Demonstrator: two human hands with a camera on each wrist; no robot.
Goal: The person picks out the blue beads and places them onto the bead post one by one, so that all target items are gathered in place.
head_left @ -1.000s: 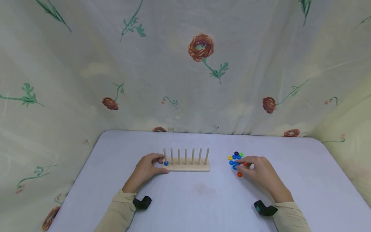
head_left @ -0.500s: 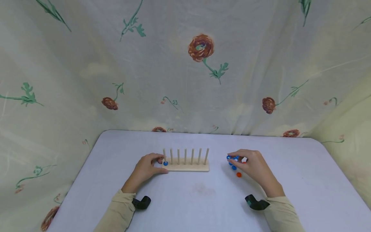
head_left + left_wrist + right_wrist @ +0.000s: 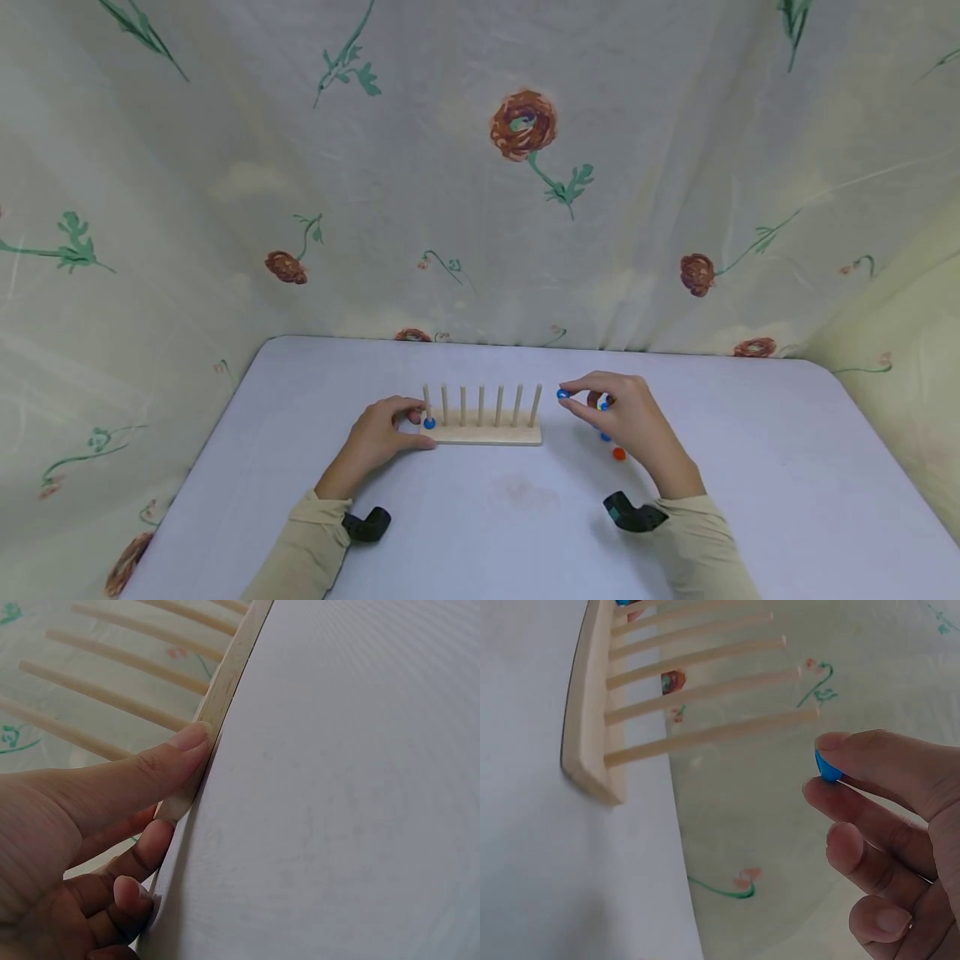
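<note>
A wooden peg board (image 3: 487, 434) with a row of several upright pegs stands on the table. My left hand (image 3: 381, 435) grips its left end, thumb along the front edge, as the left wrist view also shows. One blue bead (image 3: 429, 423) sits at the bottom of the leftmost peg. Between thumb and index finger, my right hand (image 3: 626, 417) pinches another blue bead (image 3: 828, 766), held in the air right of the rightmost peg. Under that hand lie more blue beads (image 3: 605, 436), partly hidden, and an orange bead (image 3: 618, 454).
The white table (image 3: 495, 533) reaches back to a hanging flowered cloth (image 3: 420, 208), which also closes off both sides. Black wrist devices (image 3: 367, 525) sit on both forearms near the sleeves.
From the bead pile, my right hand has lifted a blue bead and carried it left and up toward the peg board. My left hand has stayed at the board's left end.
</note>
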